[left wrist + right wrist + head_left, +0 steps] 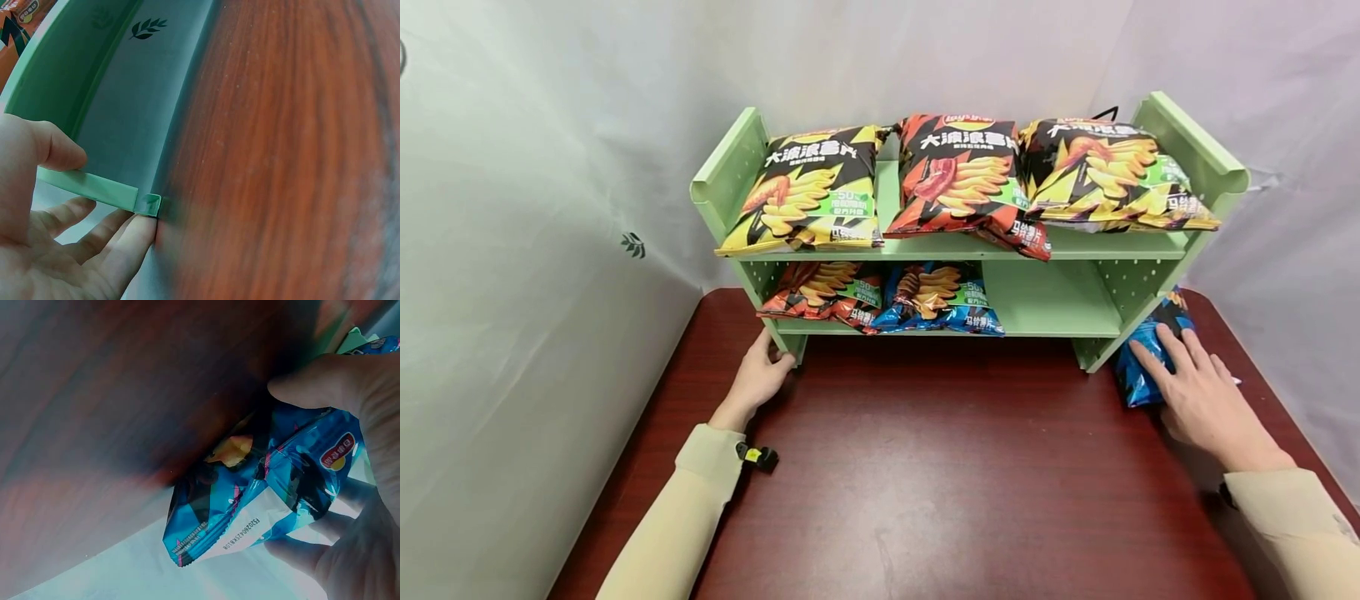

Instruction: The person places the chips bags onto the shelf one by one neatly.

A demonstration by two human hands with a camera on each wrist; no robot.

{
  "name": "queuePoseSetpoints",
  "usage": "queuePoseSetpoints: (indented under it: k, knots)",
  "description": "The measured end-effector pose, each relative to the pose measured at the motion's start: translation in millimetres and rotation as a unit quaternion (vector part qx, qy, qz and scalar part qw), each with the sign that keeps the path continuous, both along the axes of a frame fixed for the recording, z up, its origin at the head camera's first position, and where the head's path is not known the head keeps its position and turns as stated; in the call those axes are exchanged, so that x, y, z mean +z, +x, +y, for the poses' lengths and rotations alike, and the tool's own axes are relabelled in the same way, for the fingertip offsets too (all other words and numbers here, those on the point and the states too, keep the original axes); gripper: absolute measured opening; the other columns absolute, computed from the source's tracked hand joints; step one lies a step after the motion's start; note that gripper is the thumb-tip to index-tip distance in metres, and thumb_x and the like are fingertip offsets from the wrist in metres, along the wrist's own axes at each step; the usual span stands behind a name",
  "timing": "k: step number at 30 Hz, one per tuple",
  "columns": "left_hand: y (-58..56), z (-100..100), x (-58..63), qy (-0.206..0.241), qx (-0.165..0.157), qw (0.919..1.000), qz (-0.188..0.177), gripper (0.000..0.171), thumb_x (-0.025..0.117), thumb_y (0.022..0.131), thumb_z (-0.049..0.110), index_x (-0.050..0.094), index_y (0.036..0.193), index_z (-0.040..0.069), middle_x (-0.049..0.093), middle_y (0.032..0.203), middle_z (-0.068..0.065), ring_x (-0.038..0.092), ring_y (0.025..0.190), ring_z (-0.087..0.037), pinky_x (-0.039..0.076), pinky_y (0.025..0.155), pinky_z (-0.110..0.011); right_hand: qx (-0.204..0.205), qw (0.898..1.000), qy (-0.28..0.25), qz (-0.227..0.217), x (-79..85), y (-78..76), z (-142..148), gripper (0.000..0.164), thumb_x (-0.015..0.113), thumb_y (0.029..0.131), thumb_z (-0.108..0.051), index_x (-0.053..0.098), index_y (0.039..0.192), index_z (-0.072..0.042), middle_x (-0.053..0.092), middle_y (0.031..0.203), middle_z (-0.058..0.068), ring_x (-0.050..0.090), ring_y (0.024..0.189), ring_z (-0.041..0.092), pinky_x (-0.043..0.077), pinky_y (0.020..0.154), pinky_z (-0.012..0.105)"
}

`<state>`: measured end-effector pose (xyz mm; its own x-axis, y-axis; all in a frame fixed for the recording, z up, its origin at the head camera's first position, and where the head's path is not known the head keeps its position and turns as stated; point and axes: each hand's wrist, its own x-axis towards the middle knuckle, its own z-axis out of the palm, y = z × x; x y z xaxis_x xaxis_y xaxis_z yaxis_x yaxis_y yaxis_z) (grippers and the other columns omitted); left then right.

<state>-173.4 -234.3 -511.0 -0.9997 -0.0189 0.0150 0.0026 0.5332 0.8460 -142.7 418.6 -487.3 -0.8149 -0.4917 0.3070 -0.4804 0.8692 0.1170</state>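
At the lower left of the green shelf rack (880,256), my left hand (758,379) grips the edge of its side panel. In the left wrist view, the thumb of that hand (62,231) lies on the inner side of the green panel (94,189), with the fingers on the other side. Over on the right, my right hand (1206,400) holds a blue bag of chips (1142,371) beside the rack's right panel. The right wrist view shows the blue bag (250,506) between thumb and fingers, close to the tabletop.
On the rack's top level lie a yellow-black chip bag (808,196), a red one (958,179) and another yellow-black one (1105,179). Below them lie a red bag (831,292) and a blue bag (936,300). White curtains (550,250) surround the dark red table (940,475).
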Motion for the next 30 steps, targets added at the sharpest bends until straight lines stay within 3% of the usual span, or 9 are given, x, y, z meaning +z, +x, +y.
queuePoseSetpoints:
  k: [6, 10, 17, 30]
  knots:
    - [-0.2, -0.2, 0.5, 0.002, 0.001, 1.0, -0.002, 0.068, 0.056, 0.097, 0.011, 0.035, 0.161, 0.021, 0.057, 0.143, -0.018, 0.055, 0.103, -0.028, 0.045, 0.082, -0.037, -0.005, 1.0, 0.011, -0.017, -3.1, -6.0, -0.1, 0.107, 0.084, 0.061, -0.001, 0.036, 0.156, -0.006, 0.03, 0.158, 0.035, 0.034, 0.139, 0.061, 0.043, 0.085, 0.081]
    - [-0.6, -0.7, -0.6, -0.003, 0.003, 1.0, -0.003, 0.067, 0.056, 0.097, 0.012, 0.035, 0.16, 0.021, 0.058, 0.139, -0.018, 0.055, 0.101, -0.027, 0.044, 0.082, -0.036, -0.011, 0.999, 0.023, -0.022, -2.9, -8.7, -1.8, 0.107, 0.086, 0.063, -0.002, 0.034, 0.157, -0.006, 0.031, 0.157, 0.036, 0.034, 0.137, 0.059, 0.045, 0.081, 0.08]
    - [-2.0, -1.2, -2.4, -0.002, 0.004, 1.0, 0.0, 0.066, 0.057, 0.097, 0.011, 0.037, 0.159, 0.02, 0.06, 0.137, -0.017, 0.056, 0.102, -0.026, 0.044, 0.082, -0.035, -0.019, 0.999, 0.036, -0.005, -4.1, -10.7, -5.9, 0.101, 0.09, 0.062, -0.003, 0.041, 0.151, -0.005, 0.035, 0.153, 0.036, 0.035, 0.134, 0.059, 0.049, 0.073, 0.077]
    - [-1.0, -1.3, -2.4, -0.004, 0.003, 1.0, -0.005, 0.066, 0.056, 0.098, 0.012, 0.035, 0.16, 0.019, 0.059, 0.137, -0.018, 0.055, 0.102, -0.027, 0.044, 0.083, -0.036, -0.026, 0.999, 0.02, 0.004, -2.2, -11.7, -6.8, 0.085, 0.082, 0.068, 0.003, 0.05, 0.146, -0.006, 0.04, 0.149, 0.035, 0.039, 0.13, 0.057, 0.05, 0.071, 0.075]
